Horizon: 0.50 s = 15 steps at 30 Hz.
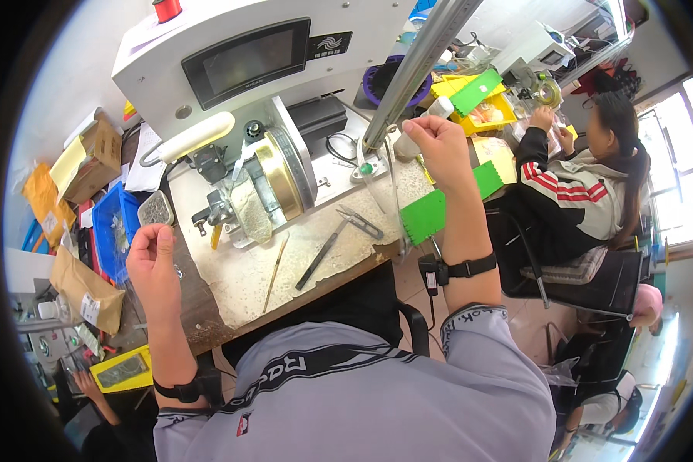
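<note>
Right hand [436, 145] raised, fingers curled shut, pinching thin clear strand [377, 173] beside slanted metal pole [416, 69]; strand hangs in loop toward bench [239, 285]. Left hand [152, 262] loosely curled, thumb against fingertips, whether it holds anything cannot tell; hovers over bench's left edge, near blue tray [115, 227]. Between hands: white machine [231, 69] with brass wheel [279, 173], tweezers [359, 222], dark rod [321, 254]. Green plastic combs [431, 209] just right of bench.

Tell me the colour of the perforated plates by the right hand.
Bright green plates, in the head view.
</note>
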Each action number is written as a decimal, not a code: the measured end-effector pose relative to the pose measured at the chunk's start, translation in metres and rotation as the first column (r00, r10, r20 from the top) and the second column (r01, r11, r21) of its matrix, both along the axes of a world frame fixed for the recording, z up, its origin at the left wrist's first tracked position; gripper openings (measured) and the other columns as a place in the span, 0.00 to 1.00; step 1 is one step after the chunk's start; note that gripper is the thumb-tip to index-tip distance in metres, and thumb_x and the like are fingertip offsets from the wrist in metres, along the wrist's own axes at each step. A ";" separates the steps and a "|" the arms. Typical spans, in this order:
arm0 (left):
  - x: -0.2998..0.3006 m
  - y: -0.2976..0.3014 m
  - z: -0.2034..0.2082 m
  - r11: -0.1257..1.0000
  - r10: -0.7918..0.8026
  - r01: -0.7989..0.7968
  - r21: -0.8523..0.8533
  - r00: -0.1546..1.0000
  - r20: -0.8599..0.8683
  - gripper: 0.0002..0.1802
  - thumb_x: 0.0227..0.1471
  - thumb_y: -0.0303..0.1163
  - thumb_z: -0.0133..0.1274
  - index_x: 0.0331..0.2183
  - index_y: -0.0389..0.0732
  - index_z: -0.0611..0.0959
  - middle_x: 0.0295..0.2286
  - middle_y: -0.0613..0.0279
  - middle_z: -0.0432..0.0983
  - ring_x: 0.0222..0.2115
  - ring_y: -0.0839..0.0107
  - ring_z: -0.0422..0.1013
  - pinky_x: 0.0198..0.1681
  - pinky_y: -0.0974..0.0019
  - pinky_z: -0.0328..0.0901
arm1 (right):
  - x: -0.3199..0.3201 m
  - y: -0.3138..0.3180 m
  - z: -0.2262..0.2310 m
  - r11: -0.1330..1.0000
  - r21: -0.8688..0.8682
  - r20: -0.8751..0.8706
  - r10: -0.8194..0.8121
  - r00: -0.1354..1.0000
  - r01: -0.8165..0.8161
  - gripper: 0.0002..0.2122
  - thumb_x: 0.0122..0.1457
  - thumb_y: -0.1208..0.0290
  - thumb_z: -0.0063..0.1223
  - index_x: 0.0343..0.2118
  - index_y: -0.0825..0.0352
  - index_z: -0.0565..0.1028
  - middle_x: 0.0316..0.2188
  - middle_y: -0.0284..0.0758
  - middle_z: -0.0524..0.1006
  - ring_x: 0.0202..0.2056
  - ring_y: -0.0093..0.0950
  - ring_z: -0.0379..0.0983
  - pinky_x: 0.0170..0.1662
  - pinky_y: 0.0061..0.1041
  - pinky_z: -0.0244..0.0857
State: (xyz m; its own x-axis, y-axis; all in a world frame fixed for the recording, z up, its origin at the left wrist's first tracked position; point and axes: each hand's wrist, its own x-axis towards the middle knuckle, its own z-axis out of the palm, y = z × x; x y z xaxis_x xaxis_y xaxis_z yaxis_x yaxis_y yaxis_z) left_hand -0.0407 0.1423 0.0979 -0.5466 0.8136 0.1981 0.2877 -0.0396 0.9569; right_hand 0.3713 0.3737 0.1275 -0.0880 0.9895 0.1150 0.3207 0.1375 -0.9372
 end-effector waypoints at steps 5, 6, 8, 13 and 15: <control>0.000 0.001 -0.006 0.999 -0.001 0.002 -0.034 1.000 0.023 0.10 0.63 0.34 0.59 0.37 0.35 0.82 0.30 0.71 0.77 0.32 0.84 0.68 0.38 0.77 0.62 | 0.000 0.007 -0.011 0.998 0.026 0.010 -0.059 0.998 0.059 0.11 0.60 0.67 0.64 0.34 0.73 0.82 0.19 0.21 0.73 0.21 0.11 0.60 0.24 0.18 0.53; 0.000 0.002 -0.006 0.999 -0.003 0.004 -0.034 1.000 0.023 0.10 0.63 0.34 0.59 0.37 0.35 0.82 0.30 0.71 0.77 0.31 0.84 0.68 0.37 0.77 0.62 | 0.000 0.008 -0.012 0.998 0.025 0.009 -0.058 0.998 0.058 0.11 0.60 0.67 0.64 0.34 0.73 0.82 0.19 0.21 0.73 0.21 0.11 0.60 0.24 0.18 0.53; 0.000 0.001 -0.007 0.999 -0.003 0.004 -0.034 1.000 0.022 0.11 0.63 0.34 0.59 0.37 0.35 0.82 0.30 0.71 0.77 0.31 0.84 0.68 0.37 0.77 0.62 | -0.002 0.009 -0.014 0.996 0.023 -0.017 -0.085 0.996 0.085 0.12 0.60 0.67 0.65 0.34 0.74 0.82 0.19 0.22 0.73 0.21 0.11 0.60 0.24 0.17 0.53; 0.001 -0.001 -0.006 0.999 -0.001 0.002 -0.042 0.999 0.035 0.10 0.62 0.34 0.60 0.36 0.35 0.82 0.29 0.72 0.76 0.30 0.85 0.67 0.35 0.79 0.60 | -0.004 0.010 -0.019 0.997 -0.019 -0.038 -0.074 0.997 0.073 0.12 0.59 0.67 0.65 0.33 0.74 0.82 0.20 0.22 0.74 0.21 0.11 0.61 0.24 0.17 0.54; 0.002 -0.002 -0.006 0.998 -0.003 0.005 -0.063 1.000 0.030 0.10 0.62 0.33 0.60 0.36 0.36 0.82 0.29 0.73 0.75 0.29 0.85 0.66 0.34 0.79 0.60 | -0.003 0.012 -0.024 0.997 -0.030 -0.056 -0.071 0.996 0.069 0.12 0.59 0.68 0.66 0.33 0.74 0.82 0.20 0.23 0.74 0.21 0.11 0.62 0.24 0.17 0.54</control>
